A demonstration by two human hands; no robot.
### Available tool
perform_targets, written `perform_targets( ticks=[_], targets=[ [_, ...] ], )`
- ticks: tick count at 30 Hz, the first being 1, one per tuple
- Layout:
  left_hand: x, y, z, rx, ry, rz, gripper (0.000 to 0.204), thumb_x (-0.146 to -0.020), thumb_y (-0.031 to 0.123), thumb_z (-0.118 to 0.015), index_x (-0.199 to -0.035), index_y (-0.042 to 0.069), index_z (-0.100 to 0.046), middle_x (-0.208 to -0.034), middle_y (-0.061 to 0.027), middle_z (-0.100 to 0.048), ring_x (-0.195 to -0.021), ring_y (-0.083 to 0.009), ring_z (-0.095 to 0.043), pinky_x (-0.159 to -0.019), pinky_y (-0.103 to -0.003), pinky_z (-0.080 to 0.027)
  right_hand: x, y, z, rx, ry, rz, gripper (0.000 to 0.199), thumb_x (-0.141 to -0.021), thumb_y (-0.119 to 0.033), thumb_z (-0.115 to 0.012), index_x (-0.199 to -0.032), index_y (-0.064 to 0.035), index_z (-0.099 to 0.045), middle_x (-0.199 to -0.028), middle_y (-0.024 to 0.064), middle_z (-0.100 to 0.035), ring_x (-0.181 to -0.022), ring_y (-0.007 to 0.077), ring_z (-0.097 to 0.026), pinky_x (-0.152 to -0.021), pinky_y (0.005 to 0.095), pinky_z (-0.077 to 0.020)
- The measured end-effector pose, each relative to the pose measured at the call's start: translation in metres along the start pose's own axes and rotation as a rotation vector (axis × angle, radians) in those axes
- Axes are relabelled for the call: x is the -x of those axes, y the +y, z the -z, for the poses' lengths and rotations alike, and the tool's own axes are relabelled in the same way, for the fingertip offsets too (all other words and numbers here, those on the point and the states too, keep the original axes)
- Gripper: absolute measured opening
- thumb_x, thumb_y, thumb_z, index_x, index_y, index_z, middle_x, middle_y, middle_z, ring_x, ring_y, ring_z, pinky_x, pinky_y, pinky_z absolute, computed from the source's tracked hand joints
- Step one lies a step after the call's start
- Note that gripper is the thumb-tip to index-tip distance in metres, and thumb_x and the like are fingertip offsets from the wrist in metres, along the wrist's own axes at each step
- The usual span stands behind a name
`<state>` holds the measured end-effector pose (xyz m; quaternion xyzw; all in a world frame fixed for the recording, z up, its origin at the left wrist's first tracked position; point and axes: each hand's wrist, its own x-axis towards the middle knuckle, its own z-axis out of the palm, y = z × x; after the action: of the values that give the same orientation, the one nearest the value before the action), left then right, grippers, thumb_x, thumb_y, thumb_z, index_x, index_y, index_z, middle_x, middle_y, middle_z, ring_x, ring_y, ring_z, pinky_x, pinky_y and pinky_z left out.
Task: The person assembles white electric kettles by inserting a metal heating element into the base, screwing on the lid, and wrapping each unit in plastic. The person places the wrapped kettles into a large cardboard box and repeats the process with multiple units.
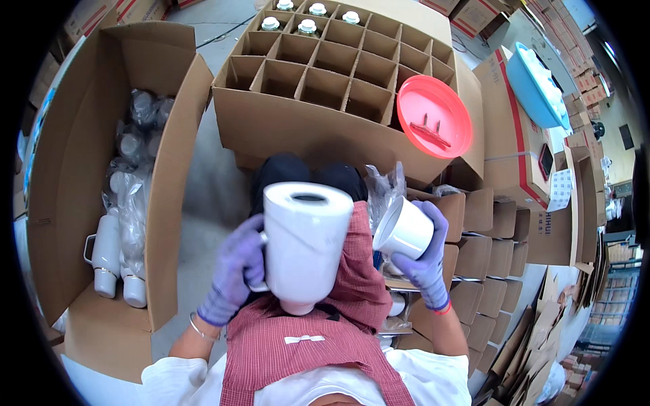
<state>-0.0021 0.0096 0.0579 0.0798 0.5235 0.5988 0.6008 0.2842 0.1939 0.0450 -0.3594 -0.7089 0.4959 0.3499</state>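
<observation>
Watching remotely, I hold the large white mug (308, 237) by its side handle (260, 288) in my left hand (237, 262), near the apron (298, 362); my right hand (426, 260) grips the white cup (412, 229). Judged risk: this one-sided hold could let the mug twist, striking the cup.

Tapered white handled tumbler (306, 247), held in purple-gloved left hand (234, 267); short white round cup (407, 230), in purple-gloved right hand (426, 266); round red plastic dish (439, 101), atop divided brown cardboard carton (305, 128).
</observation>
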Motion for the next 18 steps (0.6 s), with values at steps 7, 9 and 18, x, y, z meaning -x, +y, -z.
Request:
perform_targets(
  ticks=[7, 9, 18],
  targets=[
    [-0.057, 0.005, -0.009, 1.104, -0.402, 0.074, 0.035, -0.107, 0.037, -0.042, -0.080, 0.016, -0.051, -0.051, 0.0100, -0.019, -0.038, -0.0038, -0.014, -0.034, -0.020, -0.013, 0.023, -0.030, -0.011, 0.596, -0.070, 0.823, 0.068, -0.063, -0.027, -0.090, -0.123, -0.0262, -0.059, -0.129, 0.0206, -0.049, -0.105, 0.0431, -0.062, -0.085, 0.0493, -0.0564],
    [-0.058, 0.004, -0.029, 1.121, -0.408, 0.104, 0.036, -0.106, 0.037, -0.043, -0.078, 0.016, -0.051, -0.052, 0.0096, -0.019, -0.039, -0.0037, -0.014, -0.034, -0.020, -0.013, 0.016, -0.017, -0.039, 0.645, 0.060, 0.931, 0.058, -0.073, -0.025, -0.085, -0.124, -0.0216, -0.058, -0.127, 0.0203, -0.050, -0.104, 0.0431, -0.062, -0.082, 0.0477, -0.0587],
    [-0.090, -0.019, 0.038, 0.110, 0.167, -0.339, 0.049, -0.098, 0.063, -0.044, -0.086, 0.017, -0.055, -0.054, 0.0111, -0.032, -0.042, -0.0037, -0.031, -0.037, -0.021, -0.027, 0.039, -0.003, -0.103, -1.072, -0.373, -0.680, 0.060, -0.092, -0.050, -0.061, -0.132, -0.0063, -0.050, -0.103, 0.0144, -0.064, -0.080, 0.0209, -0.064, -0.061, 0.0338, -0.0545]
  ],
)
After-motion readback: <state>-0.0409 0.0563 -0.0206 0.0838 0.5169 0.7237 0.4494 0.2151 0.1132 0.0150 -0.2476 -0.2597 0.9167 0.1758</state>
